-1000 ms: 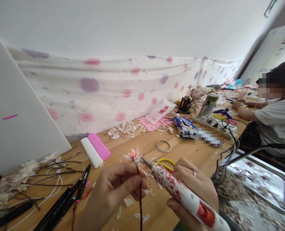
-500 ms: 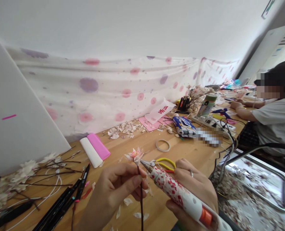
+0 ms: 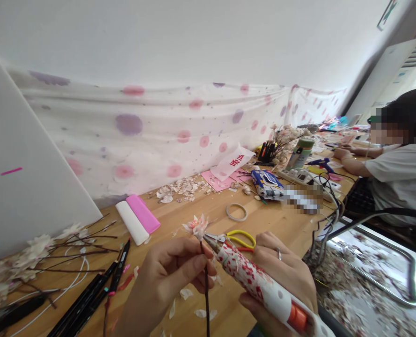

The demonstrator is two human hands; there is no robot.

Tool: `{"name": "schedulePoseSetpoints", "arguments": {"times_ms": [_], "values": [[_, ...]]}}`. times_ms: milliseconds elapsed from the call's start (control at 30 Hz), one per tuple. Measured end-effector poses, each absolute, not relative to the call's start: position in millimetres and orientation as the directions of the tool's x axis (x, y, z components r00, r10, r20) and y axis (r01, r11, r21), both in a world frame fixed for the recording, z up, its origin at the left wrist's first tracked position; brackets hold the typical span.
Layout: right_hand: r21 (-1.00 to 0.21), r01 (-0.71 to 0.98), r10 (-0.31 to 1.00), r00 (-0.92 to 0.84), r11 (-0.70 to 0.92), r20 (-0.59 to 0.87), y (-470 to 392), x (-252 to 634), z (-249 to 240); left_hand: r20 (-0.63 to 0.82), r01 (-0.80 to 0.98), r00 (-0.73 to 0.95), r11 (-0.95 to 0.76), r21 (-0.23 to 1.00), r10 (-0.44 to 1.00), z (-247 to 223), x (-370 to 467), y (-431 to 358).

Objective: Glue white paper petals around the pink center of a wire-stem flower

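Between the thumb and fingers of my left hand (image 3: 172,276) is the dark stem of an artificial flower (image 3: 198,226), held upright with its pale pink petals on top. My right hand (image 3: 285,276) is closed around a glue gun (image 3: 253,281) with a white and red speckled wrap and an orange part. Its metal nozzle points up and left, close under the bloom; whether it touches cannot be made out. Just behind the nozzle lie yellow-and-red-handled pliers (image 3: 241,238). Loose petals (image 3: 206,314) are scattered on the table below my hands.
On the left lie finished-looking blossom twigs (image 3: 39,255) and black markers (image 3: 84,299). White and pink rolls (image 3: 142,215), a tape ring (image 3: 236,212) and a petal pile (image 3: 183,187) sit farther back. Cables (image 3: 334,210) hang at the table's right edge; a co-worker (image 3: 397,164) sits beyond.
The glue gun and my right hand have shifted very slightly left, the nozzle staying by the bloom. The whole view has drifted a little. Both grips look the same.
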State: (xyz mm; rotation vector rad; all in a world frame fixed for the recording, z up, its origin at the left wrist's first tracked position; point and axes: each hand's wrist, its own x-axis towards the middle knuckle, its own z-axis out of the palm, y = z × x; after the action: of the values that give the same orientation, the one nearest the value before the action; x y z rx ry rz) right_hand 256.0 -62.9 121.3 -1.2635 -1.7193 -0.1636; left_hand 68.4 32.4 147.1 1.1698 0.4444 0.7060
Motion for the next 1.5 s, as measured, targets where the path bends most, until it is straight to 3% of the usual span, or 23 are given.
{"name": "schedulePoseSetpoints", "arguments": {"times_ms": [300, 567, 667, 767, 867, 967, 1267, 1500], "values": [[-0.44, 0.745, 0.69, -0.038, 0.501, 0.722, -67, 261, 121, 0.051, -0.298, 0.732, 0.252, 0.92, 0.68, 143, 67, 33], [-0.432, 0.76, 0.685, -0.023, 0.485, 0.728, -58, 263, 127, 0.007, -0.308, 0.797, 0.395, 0.866, 0.604, 139, 66, 37], [-0.531, 0.768, 0.768, 0.081, 0.359, 0.635, -55, 272, 116, -0.029, -0.301, 0.787, 0.424, 0.854, 0.617, 142, 63, 37], [-0.682, 0.723, 0.828, 0.315, 0.108, 0.465, -50, 296, 86, -0.09, -0.27, 0.753, 0.431, 0.861, 0.651, 149, 60, 36], [-0.812, 0.565, 0.75, 0.6, -0.15, 0.278, -44, 329, 48, -0.142, -0.247, 0.716, 0.438, 0.864, 0.683, 157, 59, 36], [-0.821, 0.507, 0.69, 0.694, -0.264, 0.207, -40, 363, 19, -0.149, -0.256, 0.691, 0.432, 0.865, 0.707, 160, 61, 36], [-0.803, 0.489, 0.615, 0.762, -0.342, 0.202, -34, 406, -28, -0.045, -0.296, 0.654, 0.309, 0.904, 0.756, 143, 45, 56], [-0.78, 0.501, 0.619, 0.761, -0.374, 0.192, -37, 415, -37, -0.012, -0.197, 0.462, 0.116, 0.974, 0.887, 149, 33, 66]]}}
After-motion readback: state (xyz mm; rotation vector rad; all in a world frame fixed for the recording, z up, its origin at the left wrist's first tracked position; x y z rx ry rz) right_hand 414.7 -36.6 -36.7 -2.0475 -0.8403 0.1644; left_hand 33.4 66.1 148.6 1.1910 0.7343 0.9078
